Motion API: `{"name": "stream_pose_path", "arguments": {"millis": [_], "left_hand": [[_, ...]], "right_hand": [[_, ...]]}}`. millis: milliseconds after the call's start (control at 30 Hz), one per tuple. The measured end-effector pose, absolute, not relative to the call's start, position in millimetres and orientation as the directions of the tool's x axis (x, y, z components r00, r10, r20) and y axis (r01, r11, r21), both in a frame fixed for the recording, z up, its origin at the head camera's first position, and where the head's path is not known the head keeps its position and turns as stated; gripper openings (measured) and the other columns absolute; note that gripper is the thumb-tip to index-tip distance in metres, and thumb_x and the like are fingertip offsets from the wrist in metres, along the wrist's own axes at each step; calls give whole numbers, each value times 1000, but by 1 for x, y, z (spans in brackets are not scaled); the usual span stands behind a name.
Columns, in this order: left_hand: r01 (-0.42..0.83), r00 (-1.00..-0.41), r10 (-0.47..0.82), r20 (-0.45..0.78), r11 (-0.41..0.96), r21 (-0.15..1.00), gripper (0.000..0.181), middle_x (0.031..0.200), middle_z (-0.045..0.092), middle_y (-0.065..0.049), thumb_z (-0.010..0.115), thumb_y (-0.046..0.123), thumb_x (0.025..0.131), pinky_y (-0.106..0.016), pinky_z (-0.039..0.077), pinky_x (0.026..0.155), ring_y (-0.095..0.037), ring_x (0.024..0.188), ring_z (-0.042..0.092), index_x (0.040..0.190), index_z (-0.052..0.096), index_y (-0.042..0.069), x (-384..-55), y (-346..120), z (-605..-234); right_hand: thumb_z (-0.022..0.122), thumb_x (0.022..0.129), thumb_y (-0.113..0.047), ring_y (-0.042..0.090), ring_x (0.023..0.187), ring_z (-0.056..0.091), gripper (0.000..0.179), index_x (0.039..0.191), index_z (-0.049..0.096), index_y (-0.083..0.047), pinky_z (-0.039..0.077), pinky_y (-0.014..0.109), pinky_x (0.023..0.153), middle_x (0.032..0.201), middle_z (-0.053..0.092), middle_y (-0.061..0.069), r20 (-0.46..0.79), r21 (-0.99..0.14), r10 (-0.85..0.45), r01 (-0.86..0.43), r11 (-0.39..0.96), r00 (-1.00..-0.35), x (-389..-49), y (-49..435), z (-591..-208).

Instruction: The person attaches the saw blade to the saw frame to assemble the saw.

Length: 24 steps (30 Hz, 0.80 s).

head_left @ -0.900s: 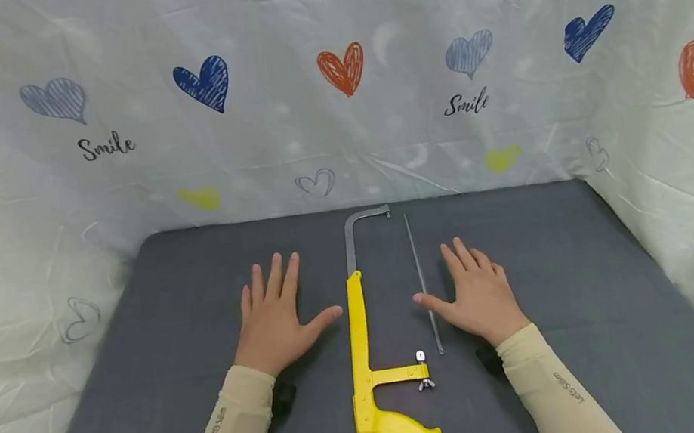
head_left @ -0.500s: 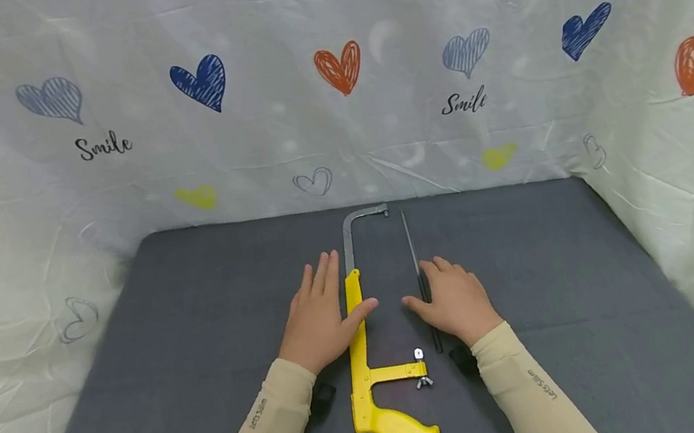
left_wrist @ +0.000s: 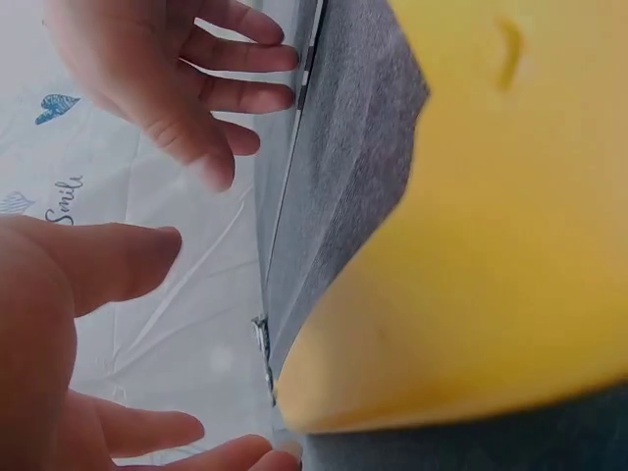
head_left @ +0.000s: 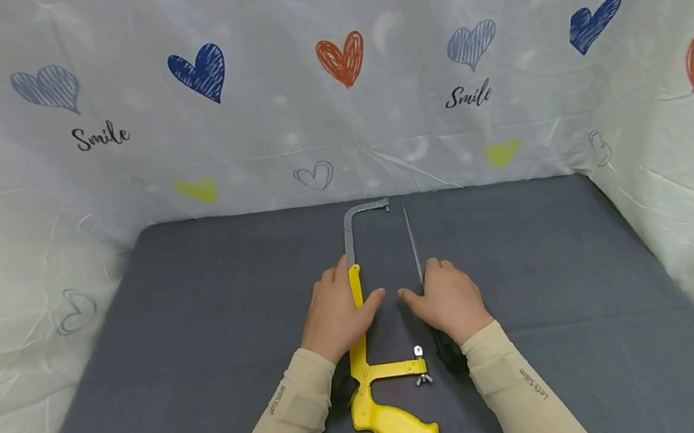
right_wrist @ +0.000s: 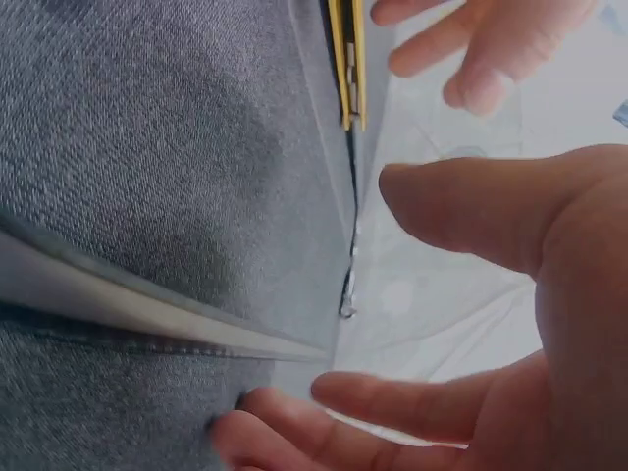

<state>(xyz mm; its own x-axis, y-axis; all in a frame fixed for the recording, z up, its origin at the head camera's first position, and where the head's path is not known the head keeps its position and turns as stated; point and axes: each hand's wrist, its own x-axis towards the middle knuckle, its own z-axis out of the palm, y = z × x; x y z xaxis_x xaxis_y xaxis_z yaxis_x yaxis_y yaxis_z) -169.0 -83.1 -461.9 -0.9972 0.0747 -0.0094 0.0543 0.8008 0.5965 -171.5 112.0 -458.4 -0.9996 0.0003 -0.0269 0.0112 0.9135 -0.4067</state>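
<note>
A hacksaw frame (head_left: 402, 429) lies flat on the grey cloth, with a yellow body and handle, a silver bow at the far end and a wing nut on its crossbar. My left hand (head_left: 336, 314) hovers over the yellow bar, fingers along its left side, thumb out to the right. In the left wrist view that thumb and the fingers stand apart around the frame (left_wrist: 461, 265). Right of the frame lies a thin loose saw blade (head_left: 412, 236). Above its middle is my right hand (head_left: 451, 300), fingers lightly bent, thumb stretched left, no hold on the blade (right_wrist: 147, 319).
Dark grey cloth (head_left: 214, 330) covers the table. Behind it and on both sides hangs a white curtain (head_left: 278, 136) printed with hearts and "Smile". Each wrist carries a small black camera, the left one (head_left: 344, 391) overlapping the frame.
Both hands have moved inward from either side. The left hand has come over the frame's yellow bar, and the right hand over the blade. Their spread fingers have drawn closer together.
</note>
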Motion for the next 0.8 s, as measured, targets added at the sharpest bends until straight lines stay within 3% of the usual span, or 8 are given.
{"name": "stream_pose_path", "arguments": {"millis": [100, 233, 367, 567, 800], "left_hand": [[27, -998, 59, -36, 804, 594, 91, 153, 53, -28, 74, 47, 101, -56, 55, 107, -44, 130, 59, 168, 35, 2, -168, -83, -463], [-27, -996, 27, -83, 810, 585, 88, 146, 54, -30, 76, 42, 100, -53, 60, 98, -40, 112, 66, 167, 36, 1, -166, -84, -464], [-69, -993, 0, -122, 822, 566, 81, 141, 54, -30, 79, 33, 100, -52, 63, 89, -40, 100, 71, 163, 42, -2, -165, -85, -465], [-73, -991, 0, -136, 844, 531, 63, 126, 57, -24, 81, 27, 99, -45, 63, 78, -32, 82, 68, 149, 59, -4, -167, -82, -465], [-81, -990, -9, -142, 856, 511, 60, 124, 57, -22, 82, 27, 98, -44, 63, 77, -31, 80, 67, 146, 62, -3, -169, -80, -467]], "right_hand": [[77, 98, -44, 41, 84, 72, 61, 120, 67, 12, 61, 56, 78, 100, 70, 25, -53, -413, 28, 48, 909, -998, -172, 111, -461], [76, 100, -39, 33, 62, 65, 42, 88, 71, 1, 56, 49, 59, 73, 64, 15, -60, -410, 70, 89, 908, -996, -173, 109, -464], [75, 101, -31, 29, 53, 60, 41, 69, 67, -8, 50, 44, 49, 62, 60, 10, -62, -397, 95, 112, 911, -994, -175, 109, -466], [75, 99, -22, 28, 53, 59, 39, 64, 66, -8, 47, 42, 48, 62, 60, 9, -55, -394, 104, 117, 912, -993, -176, 112, -466], [74, 99, -22, 25, 52, 57, 42, 60, 62, -11, 42, 38, 46, 59, 56, 6, -87, -428, 123, 149, 891, -989, -177, 115, -467]]}}
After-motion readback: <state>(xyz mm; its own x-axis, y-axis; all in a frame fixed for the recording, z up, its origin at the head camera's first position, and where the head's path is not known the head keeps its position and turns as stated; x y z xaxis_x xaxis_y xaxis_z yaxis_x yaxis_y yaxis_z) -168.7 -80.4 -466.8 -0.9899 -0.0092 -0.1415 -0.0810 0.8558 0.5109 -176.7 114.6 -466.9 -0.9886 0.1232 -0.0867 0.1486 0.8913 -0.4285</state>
